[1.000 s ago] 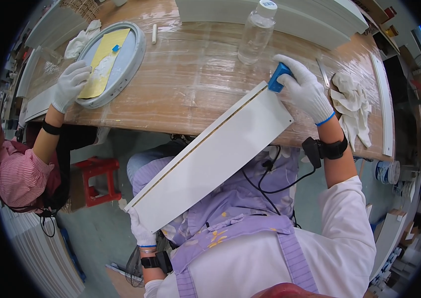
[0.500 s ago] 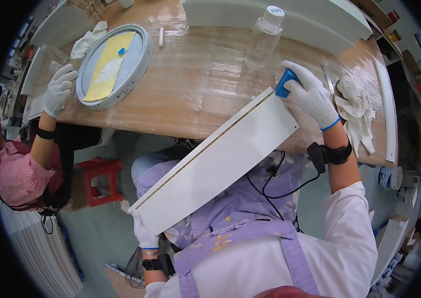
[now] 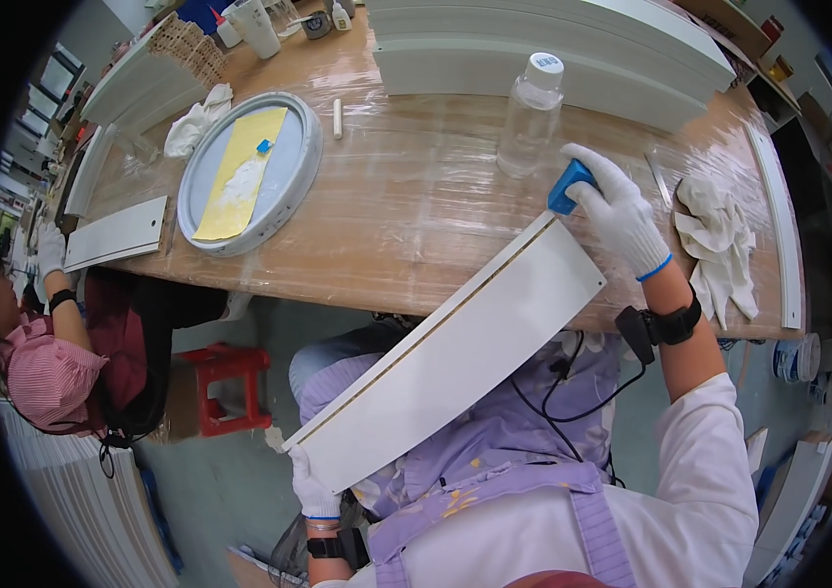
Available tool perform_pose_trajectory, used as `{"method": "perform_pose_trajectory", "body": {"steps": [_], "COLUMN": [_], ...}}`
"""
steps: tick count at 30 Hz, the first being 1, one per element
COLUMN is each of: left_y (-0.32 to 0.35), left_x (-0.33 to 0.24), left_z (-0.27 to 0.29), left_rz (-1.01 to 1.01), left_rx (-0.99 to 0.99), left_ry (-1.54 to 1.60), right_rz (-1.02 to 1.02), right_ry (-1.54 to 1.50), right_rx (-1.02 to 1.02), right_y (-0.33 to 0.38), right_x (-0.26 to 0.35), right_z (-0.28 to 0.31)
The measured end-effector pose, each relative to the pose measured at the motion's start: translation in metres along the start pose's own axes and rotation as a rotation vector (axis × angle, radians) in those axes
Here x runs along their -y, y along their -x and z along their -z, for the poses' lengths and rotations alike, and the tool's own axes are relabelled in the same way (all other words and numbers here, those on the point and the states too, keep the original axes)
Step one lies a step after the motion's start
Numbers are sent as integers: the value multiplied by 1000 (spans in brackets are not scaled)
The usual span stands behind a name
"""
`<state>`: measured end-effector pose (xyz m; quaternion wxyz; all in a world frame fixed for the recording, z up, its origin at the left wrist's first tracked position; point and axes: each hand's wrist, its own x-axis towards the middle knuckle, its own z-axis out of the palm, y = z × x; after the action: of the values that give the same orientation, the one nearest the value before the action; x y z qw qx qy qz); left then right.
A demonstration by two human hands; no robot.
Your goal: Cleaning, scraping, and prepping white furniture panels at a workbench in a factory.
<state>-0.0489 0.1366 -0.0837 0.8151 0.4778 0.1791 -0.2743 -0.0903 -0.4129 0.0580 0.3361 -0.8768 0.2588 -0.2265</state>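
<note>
Board (image 3: 455, 353) runs from lap up to table (image 3: 416, 225) edge, low end at 7 o'clock, high end at 1 o'clock. Left hand (image 3: 314, 490), gloved, closed round the low end. Right hand (image 3: 620, 216), gloved, wrapped tight on blue block (image 3: 567, 188), block pressed to the board's top corner at the grooved long edge. Bottle (image 3: 529, 116) just beyond at 11 o'clock of the block; rag (image 3: 720, 235) at 3 o'clock. Judgement: keep block flat on the edge, stroke along its length with even pressure, left hand bracing so the board cannot slip off the table
</note>
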Motion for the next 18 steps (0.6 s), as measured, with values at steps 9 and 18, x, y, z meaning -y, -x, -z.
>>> {"method": "perform_pose_trajectory", "body": {"steps": [9, 18], "left_y": [-1, 0], "left_x": [-1, -1], "left_z": [-2, -4], "left_rz": [-17, 0], "left_rx": [6, 17], "left_ry": [-30, -15], "right_rz": [86, 39], "right_ry": [1, -109], "right_rx": [8, 2], "right_y": [7, 15], "right_x": [-4, 0], "right_z": [1, 1]}}
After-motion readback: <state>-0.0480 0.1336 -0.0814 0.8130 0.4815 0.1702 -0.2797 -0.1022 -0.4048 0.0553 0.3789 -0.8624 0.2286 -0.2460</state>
